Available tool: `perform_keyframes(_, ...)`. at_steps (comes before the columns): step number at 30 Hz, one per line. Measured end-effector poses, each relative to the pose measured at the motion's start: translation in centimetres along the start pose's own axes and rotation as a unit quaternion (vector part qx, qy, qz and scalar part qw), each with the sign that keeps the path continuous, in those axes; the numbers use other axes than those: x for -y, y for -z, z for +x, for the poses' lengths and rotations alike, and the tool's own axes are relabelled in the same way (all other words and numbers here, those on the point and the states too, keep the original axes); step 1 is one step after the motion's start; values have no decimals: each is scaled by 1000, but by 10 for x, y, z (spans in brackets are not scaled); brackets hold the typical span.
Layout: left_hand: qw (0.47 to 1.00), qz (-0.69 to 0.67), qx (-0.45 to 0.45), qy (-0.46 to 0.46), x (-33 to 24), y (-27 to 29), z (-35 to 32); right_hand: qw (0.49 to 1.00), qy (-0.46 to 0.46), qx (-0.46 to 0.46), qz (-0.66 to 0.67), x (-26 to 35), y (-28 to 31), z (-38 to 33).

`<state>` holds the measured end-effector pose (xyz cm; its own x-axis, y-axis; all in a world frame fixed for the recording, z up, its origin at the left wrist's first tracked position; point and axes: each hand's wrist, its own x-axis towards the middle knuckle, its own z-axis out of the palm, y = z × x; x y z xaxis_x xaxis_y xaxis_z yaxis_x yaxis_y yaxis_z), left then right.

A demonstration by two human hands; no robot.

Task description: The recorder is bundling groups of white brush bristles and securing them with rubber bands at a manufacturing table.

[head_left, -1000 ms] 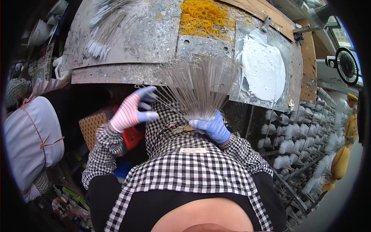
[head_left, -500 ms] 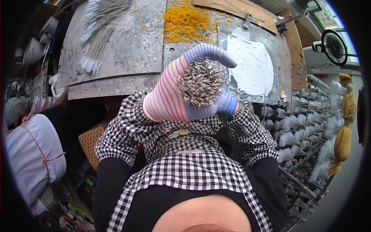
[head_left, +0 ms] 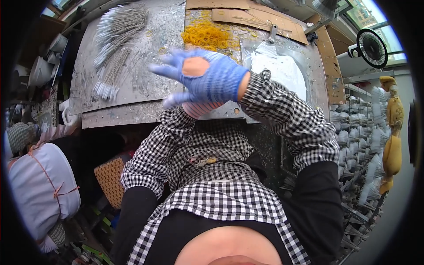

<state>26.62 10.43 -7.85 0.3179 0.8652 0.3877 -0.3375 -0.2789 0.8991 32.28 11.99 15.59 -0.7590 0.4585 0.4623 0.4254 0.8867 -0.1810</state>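
Reaching across the grey surface [head_left: 137, 81], the blue-gloved right hand [head_left: 210, 77] is pointing its fingers leftward, its grip spread. The striped left hand [head_left: 199, 110] is sitting mostly hidden beneath it, so I cannot tell how that grip stands or what it might be holding. Yellow rubber bands [head_left: 206, 35] are lying heaped just beyond the right hand. Farther left, white-tipped wires [head_left: 126, 24] are resting flat in overlapping bunches, their long axes slanting from far right to near left, white ends facing left and toward the person.
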Motion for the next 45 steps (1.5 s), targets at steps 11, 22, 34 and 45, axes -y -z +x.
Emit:
perform_keyframes(11, 705, 691, 143, -73, 6, 13, -5, 944, -92, 303, 95, -22, -5, 3)
perform_keyframes(22, 774, 604, 36, -187, -79, 17, 16, 966, -92, 99, 221, -18, 7, 5)
perform_keyframes(34, 981, 164, -99, -14, -88, -11, -8, 957, -260, -115, 52, -27, -157, -170)
perform_keyframes(45, 965, -246, -45, 82, -106, -4, -30, 864, -237, -273, 349, 25, -154, -158)
